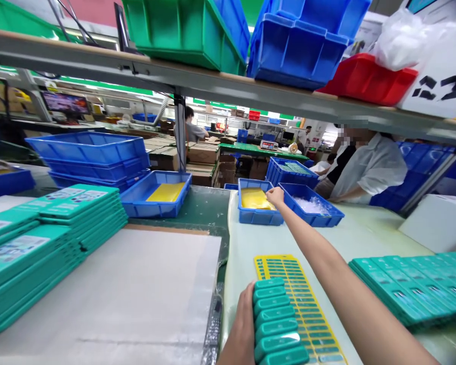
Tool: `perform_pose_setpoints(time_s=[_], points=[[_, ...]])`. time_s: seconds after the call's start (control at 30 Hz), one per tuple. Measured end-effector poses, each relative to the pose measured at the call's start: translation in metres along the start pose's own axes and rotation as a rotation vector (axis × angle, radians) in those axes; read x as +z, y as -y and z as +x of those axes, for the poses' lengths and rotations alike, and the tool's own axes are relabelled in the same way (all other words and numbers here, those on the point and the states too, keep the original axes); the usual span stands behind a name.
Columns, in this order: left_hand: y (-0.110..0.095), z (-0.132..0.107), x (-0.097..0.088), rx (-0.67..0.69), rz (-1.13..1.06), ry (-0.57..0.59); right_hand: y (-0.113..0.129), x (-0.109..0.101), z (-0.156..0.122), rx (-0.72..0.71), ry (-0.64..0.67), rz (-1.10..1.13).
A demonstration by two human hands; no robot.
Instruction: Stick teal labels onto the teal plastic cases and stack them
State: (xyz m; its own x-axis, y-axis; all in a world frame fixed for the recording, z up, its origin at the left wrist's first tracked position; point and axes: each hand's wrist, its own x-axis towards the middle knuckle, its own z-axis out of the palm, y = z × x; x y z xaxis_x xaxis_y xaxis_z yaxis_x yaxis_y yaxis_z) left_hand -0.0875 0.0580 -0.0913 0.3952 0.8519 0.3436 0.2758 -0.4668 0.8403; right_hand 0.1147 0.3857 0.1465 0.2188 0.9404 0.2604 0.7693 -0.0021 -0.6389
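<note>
My left hand (242,324) is wrapped round a stack of several teal boxes (275,319), holding it at the near edge of the table. The stack lies partly over a yellow label sheet (300,299). My right arm stretches far forward, and my right hand (275,195) reaches over a small blue tray (251,215) that holds yellow sheets (254,198). Its fingers are curled at the sheets; I cannot make out whether they grip one.
A blue tray with white bits (313,205) stands right of the hand, another blue tray (155,195) with a yellow sheet to the left. Teal boxes are stacked at left (41,238) and right (414,289). A person in white (365,167) sits opposite. Bins fill the shelf (220,83) overhead.
</note>
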Motion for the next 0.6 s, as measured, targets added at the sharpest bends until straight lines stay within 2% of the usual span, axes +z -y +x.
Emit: perform_pose_setpoints(time_s=[0.13,0.27,0.43,0.6], points=[[-0.010,-0.004,-0.008,-0.002,-0.060,0.057,-0.015,0.015,0.012,0.058,0.053,-0.014],[0.001,-0.005,0.003,-0.055,-0.012,-0.018,-0.020,0.020,0.018,0.106,0.007,-0.013],[0.019,-0.002,0.020,-0.082,0.029,-0.041,-0.018,0.013,0.013,0.083,0.011,0.070],[0.007,-0.004,0.009,-0.093,-0.036,-0.034,-0.001,-0.006,-0.007,0.088,0.065,0.147]])
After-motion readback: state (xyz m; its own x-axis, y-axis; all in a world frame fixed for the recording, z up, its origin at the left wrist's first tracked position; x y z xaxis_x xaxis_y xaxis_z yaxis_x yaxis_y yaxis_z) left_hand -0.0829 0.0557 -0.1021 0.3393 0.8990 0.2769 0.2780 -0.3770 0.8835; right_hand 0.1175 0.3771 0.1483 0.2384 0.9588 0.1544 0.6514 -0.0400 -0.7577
